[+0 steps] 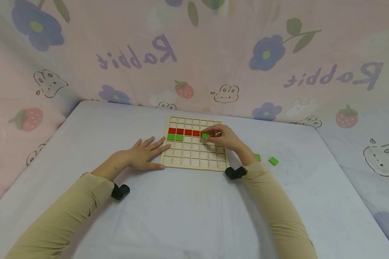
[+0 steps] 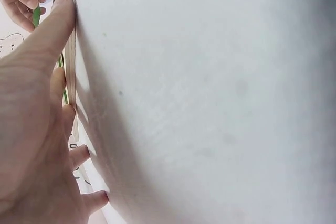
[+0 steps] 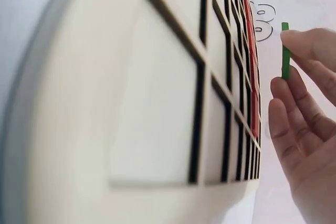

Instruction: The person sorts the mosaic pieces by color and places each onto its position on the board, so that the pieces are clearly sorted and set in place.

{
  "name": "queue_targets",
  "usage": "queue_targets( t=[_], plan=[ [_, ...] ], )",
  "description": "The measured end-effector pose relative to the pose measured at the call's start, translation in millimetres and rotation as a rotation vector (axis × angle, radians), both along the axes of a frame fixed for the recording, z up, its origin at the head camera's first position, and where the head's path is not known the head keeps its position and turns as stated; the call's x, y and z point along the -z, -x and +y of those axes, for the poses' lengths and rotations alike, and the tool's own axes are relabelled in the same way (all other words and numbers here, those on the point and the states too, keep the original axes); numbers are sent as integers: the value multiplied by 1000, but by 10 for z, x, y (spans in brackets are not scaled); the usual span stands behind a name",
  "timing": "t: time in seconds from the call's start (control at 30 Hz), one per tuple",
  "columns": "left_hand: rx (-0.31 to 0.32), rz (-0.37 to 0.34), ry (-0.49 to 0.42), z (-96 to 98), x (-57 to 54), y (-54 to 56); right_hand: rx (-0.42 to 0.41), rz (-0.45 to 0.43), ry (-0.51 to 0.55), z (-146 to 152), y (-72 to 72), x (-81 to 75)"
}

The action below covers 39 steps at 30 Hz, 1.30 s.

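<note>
A wooden grid board lies on the white table, divided into small square cells. Red square tiles fill part of one row, and two green tiles sit in the row just below at its left end. My right hand pinches a green tile between thumb and fingers, held above the board over the right part of the red row. My left hand is spread flat at the board's left side, with thumb and fingertips touching its edge.
Loose green tiles lie on the table right of the board, one partly hidden by the right forearm. Behind the table hangs a printed cloth with rabbits, flowers and strawberries. Each wrist carries a black camera.
</note>
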State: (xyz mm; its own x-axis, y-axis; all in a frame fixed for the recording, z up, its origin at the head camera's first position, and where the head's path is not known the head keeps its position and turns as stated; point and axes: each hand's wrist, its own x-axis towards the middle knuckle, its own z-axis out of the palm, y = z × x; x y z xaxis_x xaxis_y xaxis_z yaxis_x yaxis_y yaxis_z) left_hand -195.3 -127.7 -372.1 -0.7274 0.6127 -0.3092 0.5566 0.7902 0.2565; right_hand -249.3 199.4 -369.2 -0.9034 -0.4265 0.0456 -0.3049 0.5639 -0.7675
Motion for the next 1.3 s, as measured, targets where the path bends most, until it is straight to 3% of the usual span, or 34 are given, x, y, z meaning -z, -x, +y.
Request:
queue_targets(
  t=[0.1,0.27,0.33,0.7,1.3],
  plan=[
    [-1,-9,-4,7,-23,-15,4,-23,9,-77,-46,-59],
    [-1,-13,-5,0,-32,-21,22,-34,-1,-158,-36,-32],
    [0,-15,-13,-5,-23,-15,28,-30,-8,-170,19,51],
    [3,-20,-13,6,-24,-2,29,-67,-37,-357,15,70],
    [1,-22,7,3,-3,14,-9,-7,-140,-574,32,78]
  ],
)
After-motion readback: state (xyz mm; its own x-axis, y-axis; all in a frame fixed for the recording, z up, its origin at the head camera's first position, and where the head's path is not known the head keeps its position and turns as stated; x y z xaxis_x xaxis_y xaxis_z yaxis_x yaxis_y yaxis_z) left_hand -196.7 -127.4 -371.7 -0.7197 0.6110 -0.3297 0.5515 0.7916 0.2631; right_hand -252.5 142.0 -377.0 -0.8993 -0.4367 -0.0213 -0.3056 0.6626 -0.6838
